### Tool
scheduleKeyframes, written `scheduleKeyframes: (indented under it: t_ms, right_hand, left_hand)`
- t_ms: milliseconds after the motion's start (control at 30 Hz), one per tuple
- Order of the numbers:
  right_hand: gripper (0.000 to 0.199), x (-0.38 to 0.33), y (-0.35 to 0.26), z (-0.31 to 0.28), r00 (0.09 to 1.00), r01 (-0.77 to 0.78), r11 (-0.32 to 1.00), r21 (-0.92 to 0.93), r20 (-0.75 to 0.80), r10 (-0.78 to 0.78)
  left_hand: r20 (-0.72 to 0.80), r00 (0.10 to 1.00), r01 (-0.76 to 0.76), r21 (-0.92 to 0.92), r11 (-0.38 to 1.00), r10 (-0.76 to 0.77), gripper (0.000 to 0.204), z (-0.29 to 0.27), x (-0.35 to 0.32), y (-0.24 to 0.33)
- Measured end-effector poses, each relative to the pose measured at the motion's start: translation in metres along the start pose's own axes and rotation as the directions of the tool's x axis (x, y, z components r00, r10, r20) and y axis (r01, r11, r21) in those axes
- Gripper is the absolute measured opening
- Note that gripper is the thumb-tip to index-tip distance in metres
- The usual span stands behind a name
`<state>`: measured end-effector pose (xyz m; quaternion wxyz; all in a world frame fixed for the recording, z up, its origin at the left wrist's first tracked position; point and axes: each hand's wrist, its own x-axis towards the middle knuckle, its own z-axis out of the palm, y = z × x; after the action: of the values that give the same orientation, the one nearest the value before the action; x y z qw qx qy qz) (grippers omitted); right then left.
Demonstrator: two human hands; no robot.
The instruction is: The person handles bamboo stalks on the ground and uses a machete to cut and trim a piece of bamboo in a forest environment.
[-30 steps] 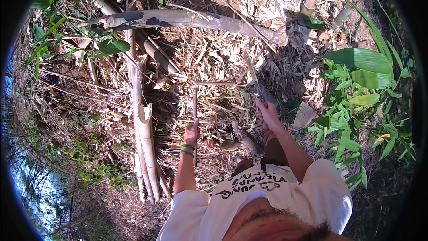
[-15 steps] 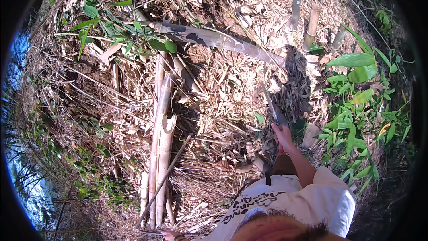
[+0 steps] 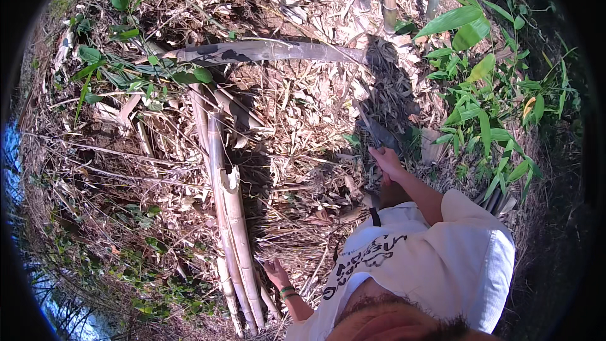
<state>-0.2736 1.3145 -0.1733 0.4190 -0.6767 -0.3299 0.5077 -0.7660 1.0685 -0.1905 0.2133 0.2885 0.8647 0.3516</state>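
My right hand (image 3: 387,163) is closed around the handle of a machete (image 3: 380,135). Its grey blade points away from me over the dry leaves, partly in shadow. My left hand (image 3: 276,274), with green bands at the wrist, is held low beside the near end of several cut bamboo poles (image 3: 235,221). Its fingers look apart, and I make out nothing in them. The poles lie side by side, running away from me; one has a jagged, split end. Across their far end lies a wide, grey-brown bamboo length (image 3: 271,52).
Upright cut bamboo stumps (image 3: 389,1) stand at the far right. Leafy green bamboo shoots (image 3: 473,110) spread on the right, and more green leaves (image 3: 132,66) hang over the far left. Dry leaf litter (image 3: 303,132) covers the ground.
My left hand has come up and to the right from the lower edge. A thin dark stick that slanted across the poles no longer shows. The view has shifted; the machete stays in my right hand.
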Motion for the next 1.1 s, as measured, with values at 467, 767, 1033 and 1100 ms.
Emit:
scheduleKeyframes:
  t_ms: [467,767,1033,1100]
  right_hand:
    - [0.041,0.087,0.01,-0.076,0.991,-0.127,0.979,-0.16,0.013,0.131]
    - [0.043,0.286,-0.047,-0.097,0.999,-0.045,0.944,-0.328,-0.02,0.041]
    - [0.035,0.377,-0.231,-0.05,0.828,0.528,0.845,-0.078,-0.172,-0.533]
    - [0.032,0.38,-0.232,-0.044,0.815,0.56,0.826,-0.067,-0.136,-0.563]
  left_hand:
    - [0.653,0.693,-0.348,-0.072,0.935,0.308,0.045,0.216,-0.042,0.141]
    - [0.316,0.949,0.064,-0.203,0.977,0.003,0.039,0.181,-0.099,0.225]
    - [-0.076,0.989,-0.139,-0.114,0.984,0.131,0.032,0.141,-0.123,0.334]
    - [-0.142,0.966,-0.225,-0.065,0.972,0.214,0.032,0.126,-0.127,0.354]
